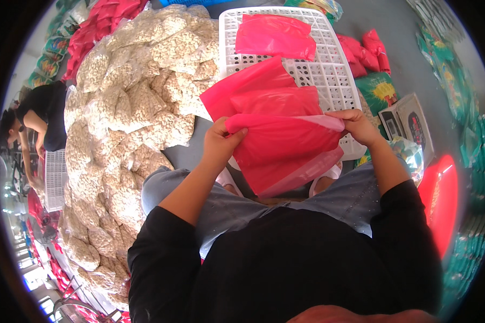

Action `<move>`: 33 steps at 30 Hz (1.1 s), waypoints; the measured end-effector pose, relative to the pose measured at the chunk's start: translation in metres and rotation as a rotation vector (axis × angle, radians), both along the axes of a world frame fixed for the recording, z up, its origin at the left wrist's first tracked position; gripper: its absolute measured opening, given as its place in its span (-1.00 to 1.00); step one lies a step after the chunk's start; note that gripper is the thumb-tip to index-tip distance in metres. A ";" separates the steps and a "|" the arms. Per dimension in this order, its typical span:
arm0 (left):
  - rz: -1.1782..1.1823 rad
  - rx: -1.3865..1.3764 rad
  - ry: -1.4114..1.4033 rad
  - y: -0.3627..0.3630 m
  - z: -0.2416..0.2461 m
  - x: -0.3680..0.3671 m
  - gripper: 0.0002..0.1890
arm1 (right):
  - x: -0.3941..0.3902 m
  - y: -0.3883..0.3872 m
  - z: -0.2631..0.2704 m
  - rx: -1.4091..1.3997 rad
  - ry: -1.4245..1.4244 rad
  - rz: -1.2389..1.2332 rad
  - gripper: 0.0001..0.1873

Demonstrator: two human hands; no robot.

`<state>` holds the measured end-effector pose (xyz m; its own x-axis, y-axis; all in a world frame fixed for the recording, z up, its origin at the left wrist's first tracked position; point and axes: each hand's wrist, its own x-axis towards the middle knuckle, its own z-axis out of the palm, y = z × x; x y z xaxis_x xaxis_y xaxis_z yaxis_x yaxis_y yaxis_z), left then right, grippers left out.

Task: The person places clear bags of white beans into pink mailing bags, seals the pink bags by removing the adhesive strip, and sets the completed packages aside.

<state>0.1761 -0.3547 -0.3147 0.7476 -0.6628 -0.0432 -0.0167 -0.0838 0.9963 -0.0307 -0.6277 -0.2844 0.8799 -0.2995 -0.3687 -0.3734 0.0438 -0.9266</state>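
Between my two hands a red plastic bag (283,145) is stretched out above my lap. My left hand (223,139) pinches one upper corner between thumb and fingers. The opposite corner is gripped by my right hand (357,126). The bag's lower part hangs down over my knees, and it looks flat. Just beyond it, more red plastic bags (262,89) lie on an upturned white plastic crate (325,76). Another folded red bag (275,36) rests at the crate's far end.
To the left rises a large heap of clear bags of pale nuts or seeds (117,117). On the right are filled red bags (361,52), a green printed bag (376,91), a digital scale (406,121) and a red basin (440,202). A co-worker (42,117) bends at far left.
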 end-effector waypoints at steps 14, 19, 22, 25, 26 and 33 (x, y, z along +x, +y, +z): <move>-0.148 -0.290 -0.810 0.015 0.024 -0.004 -0.70 | 0.111 0.110 0.075 -0.717 -0.210 0.354 -0.77; 0.077 -0.299 -0.677 0.009 0.013 -0.005 -0.53 | 0.128 0.145 0.064 -0.607 -0.273 0.514 -0.77; 0.035 -0.398 -0.300 0.007 0.010 -0.006 -0.46 | 0.125 0.158 0.063 -0.682 -0.381 0.413 -0.83; 0.038 -0.419 -0.231 0.003 0.006 -0.001 -0.52 | 0.120 0.157 0.067 -0.577 -0.533 0.224 -0.92; -0.001 -0.283 -0.329 0.006 0.003 0.005 -0.59 | 0.114 0.152 0.074 -0.447 -0.547 0.115 -0.95; 0.011 -0.131 -0.195 0.001 0.018 0.006 -0.89 | -0.088 -0.057 0.138 -0.947 -0.557 -1.057 -0.80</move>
